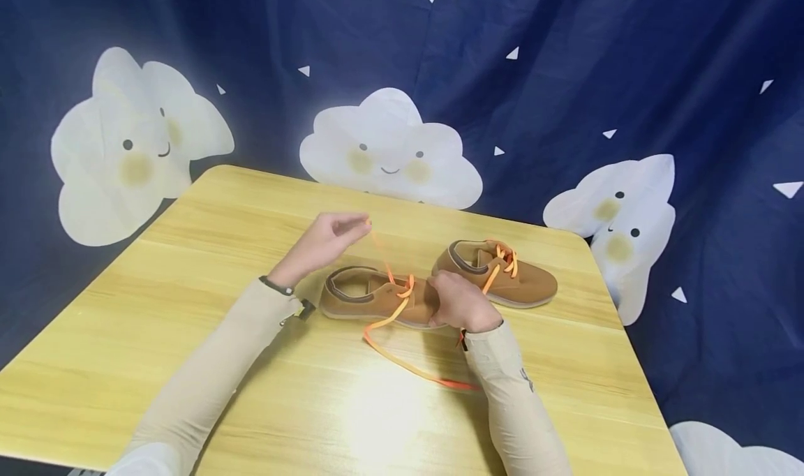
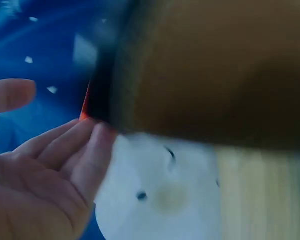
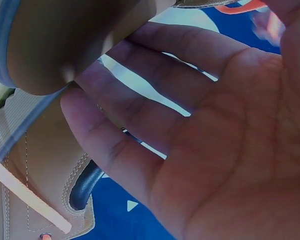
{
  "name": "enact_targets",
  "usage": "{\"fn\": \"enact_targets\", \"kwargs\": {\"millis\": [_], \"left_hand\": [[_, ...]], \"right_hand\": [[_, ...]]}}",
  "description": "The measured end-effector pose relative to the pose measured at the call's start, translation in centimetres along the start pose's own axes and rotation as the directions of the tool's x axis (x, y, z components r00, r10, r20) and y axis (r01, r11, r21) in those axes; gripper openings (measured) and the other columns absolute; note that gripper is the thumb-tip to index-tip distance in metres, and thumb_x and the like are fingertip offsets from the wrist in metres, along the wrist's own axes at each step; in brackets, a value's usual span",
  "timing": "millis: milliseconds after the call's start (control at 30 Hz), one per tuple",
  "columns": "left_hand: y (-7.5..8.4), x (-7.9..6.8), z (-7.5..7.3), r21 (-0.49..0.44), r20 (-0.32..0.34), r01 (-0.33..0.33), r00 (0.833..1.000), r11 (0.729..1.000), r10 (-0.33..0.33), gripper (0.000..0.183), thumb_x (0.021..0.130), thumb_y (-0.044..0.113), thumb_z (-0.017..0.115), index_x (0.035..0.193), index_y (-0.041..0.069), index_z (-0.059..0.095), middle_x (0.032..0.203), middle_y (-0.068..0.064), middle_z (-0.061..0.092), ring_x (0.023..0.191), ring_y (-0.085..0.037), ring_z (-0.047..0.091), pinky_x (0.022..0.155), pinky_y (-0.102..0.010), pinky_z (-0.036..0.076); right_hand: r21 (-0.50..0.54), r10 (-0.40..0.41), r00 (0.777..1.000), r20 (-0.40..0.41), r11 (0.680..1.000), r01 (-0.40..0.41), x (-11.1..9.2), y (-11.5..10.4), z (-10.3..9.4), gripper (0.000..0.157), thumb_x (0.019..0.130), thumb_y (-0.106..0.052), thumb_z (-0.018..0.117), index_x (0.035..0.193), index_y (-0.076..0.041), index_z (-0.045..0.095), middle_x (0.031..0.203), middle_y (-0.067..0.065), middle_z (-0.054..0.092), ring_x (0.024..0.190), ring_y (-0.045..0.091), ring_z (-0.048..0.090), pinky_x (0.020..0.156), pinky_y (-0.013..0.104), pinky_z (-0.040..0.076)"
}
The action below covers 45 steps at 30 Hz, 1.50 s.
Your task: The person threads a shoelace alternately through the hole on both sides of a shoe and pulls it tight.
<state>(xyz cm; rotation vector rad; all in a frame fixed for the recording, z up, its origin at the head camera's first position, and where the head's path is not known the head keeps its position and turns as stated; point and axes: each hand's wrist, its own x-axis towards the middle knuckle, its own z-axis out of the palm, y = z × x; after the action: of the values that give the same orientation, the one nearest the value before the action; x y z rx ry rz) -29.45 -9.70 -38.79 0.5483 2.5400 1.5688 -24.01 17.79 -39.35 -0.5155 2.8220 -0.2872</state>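
A brown shoe [image 1: 358, 305] with orange laces lies on the wooden table, toe pointing right. My left hand [image 1: 322, 244] is raised above and behind its heel. It pinches the end of an orange shoelace [image 1: 382, 250], which runs slanting down to the shoe's eyelets. In the left wrist view the shoe [image 2: 215, 75] is large and blurred, and a bit of lace [image 2: 83, 106] shows at the fingertips. My right hand [image 1: 463, 301] holds the toe of this shoe. In the right wrist view its fingers [image 3: 134, 107] reach against the toe [image 3: 54, 45].
A second brown shoe [image 1: 527, 284] with orange laces stands behind my right hand, toe to the right. The loose lace end [image 1: 402, 364] curves across the table [image 1: 157, 280] toward my right sleeve. A dark blue curtain [image 1: 377, 29] with white clouds hangs behind.
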Motion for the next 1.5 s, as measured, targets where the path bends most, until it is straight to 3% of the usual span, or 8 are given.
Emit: {"fn": "enact_targets", "kwargs": {"millis": [100,200,333,467,667,867,1100,1500], "left_hand": [[-1.8,0.4,-0.1,0.227,0.055,0.041,0.997,0.973,-0.055,0.054,0.106,0.045,0.052,0.14,0.004,0.062,0.143,-0.018,0.064,0.134,-0.038,0.06,0.115,-0.054,0.046],[-2.8,0.4,0.1,0.345,0.142,0.032,0.986,0.938,-0.085,0.046,0.108,0.043,0.05,0.112,0.005,0.075,0.101,-0.015,0.077,0.094,-0.03,0.073,0.087,-0.045,0.06],[-3.0,0.4,0.3,0.367,0.251,0.02,0.961,0.93,-0.119,0.053,0.109,0.044,0.047,0.065,0.015,0.054,0.054,0.005,0.042,0.05,-0.012,0.038,0.053,-0.027,0.038],[-2.7,0.2,0.3,0.383,0.273,0.02,0.953,0.924,-0.134,0.054,0.11,0.047,0.043,0.066,0.016,0.049,0.053,0.007,0.032,0.049,-0.009,0.03,0.052,-0.026,0.033],[0.2,-0.5,1.3,0.447,0.136,-0.176,0.982,0.877,0.127,0.034,0.105,0.036,0.058,0.115,0.008,0.074,0.092,-0.001,0.069,0.082,-0.015,0.063,0.077,-0.035,0.055],[3.5,-2.2,4.4,0.539,0.22,-0.44,0.897,0.718,0.384,0.015,0.094,0.029,0.073,0.101,0.017,0.077,0.096,0.001,0.066,0.08,-0.011,0.062,0.066,-0.022,0.052],[3.1,-3.1,7.1,0.693,0.255,-0.511,0.834,0.509,0.489,0.011,0.088,0.023,0.078,0.081,0.019,0.07,0.081,0.005,0.054,0.068,-0.008,0.048,0.051,-0.018,0.038],[1.8,-3.0,8.9,0.746,0.175,-0.504,0.779,0.436,0.603,0.023,0.082,0.01,0.076,0.068,0.015,0.058,0.069,0.004,0.051,0.061,-0.011,0.044,0.051,-0.019,0.034]], "right_hand": [[0.002,-0.005,1.0,-0.003,1.0,0.005,0.0,0.0,0.1,0.053,0.066,-0.009,0.097,0.112,-0.004,0.07,0.111,0.01,0.069,0.11,0.03,0.065,0.096,0.045,0.055],[-0.001,-0.014,1.0,-0.008,1.0,0.014,0.1,0.1,0.2,0.054,0.065,-0.01,0.097,0.112,-0.004,0.07,0.11,0.009,0.069,0.109,0.03,0.066,0.096,0.045,0.055],[0.019,-0.022,1.0,0.001,1.0,0.022,0.1,0.4,0.2,0.056,0.066,-0.01,0.097,0.114,-0.003,0.07,0.112,0.01,0.068,0.11,0.03,0.065,0.097,0.045,0.055],[0.077,-0.025,0.999,0.048,0.997,0.021,0.0,0.8,-0.3,0.06,0.074,-0.014,0.093,0.125,0.0,0.066,0.122,0.013,0.067,0.117,0.032,0.064,0.1,0.046,0.054],[0.141,-0.178,0.979,-0.095,0.972,0.19,-0.4,0.9,-1.7,0.048,0.085,-0.014,0.085,0.129,-0.003,0.067,0.115,0.012,0.07,0.097,0.025,0.063,0.086,0.04,0.054],[0.051,-0.398,0.867,-0.299,0.901,0.431,-0.2,0.2,-1.9,0.024,0.086,-0.007,0.082,0.11,-0.012,0.078,0.105,0.007,0.071,0.092,0.023,0.063,0.082,0.034,0.055],[-0.054,-0.474,0.798,-0.372,0.869,0.491,0.4,0.1,-0.8,0.012,0.086,-0.008,0.082,0.088,-0.019,0.079,0.09,-0.004,0.065,0.086,0.012,0.061,0.077,0.028,0.054],[-0.107,-0.443,0.808,-0.389,0.892,0.439,0.5,-0.4,-0.1,0.019,0.078,-0.004,0.076,0.081,-0.018,0.064,0.085,-0.007,0.059,0.073,0.008,0.054,0.066,0.026,0.049]]}}
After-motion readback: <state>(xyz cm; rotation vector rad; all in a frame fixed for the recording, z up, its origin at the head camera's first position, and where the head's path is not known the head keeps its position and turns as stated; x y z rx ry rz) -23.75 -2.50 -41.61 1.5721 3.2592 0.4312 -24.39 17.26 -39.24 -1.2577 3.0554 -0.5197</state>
